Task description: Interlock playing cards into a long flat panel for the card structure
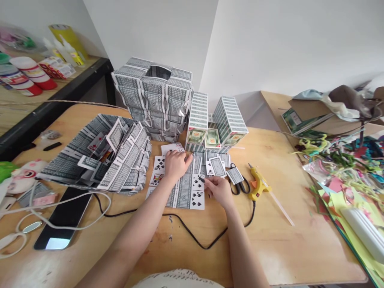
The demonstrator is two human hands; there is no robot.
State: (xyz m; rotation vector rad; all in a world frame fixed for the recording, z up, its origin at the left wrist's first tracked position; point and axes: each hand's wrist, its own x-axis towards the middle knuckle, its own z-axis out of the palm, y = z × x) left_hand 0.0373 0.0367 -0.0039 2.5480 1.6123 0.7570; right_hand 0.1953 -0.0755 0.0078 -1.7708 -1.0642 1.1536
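A flat panel of overlapping playing cards point(183, 192) lies on the table, with patterned backs in the middle and spade faces along its right side. My left hand point(176, 162) is over the panel's upper part, fingers bent down; what lies under the fingertips is hidden. At the panel's right edge, my right hand point(218, 191) touches the eight of spades point(198, 183) with thumb and fingers close together. Loose cards point(217, 166) lie just above my right hand. Black-handled scissors point(241, 186) are to its right, partly under a card.
A folded-card basket point(126, 160) filled with cards stands left, a tall card structure point(162, 100) behind. Stacked card boxes point(198, 116) stand at the back centre. A yellow glue gun point(258, 184) with its black cable point(207, 247) lies right; a phone point(63, 220) lies left.
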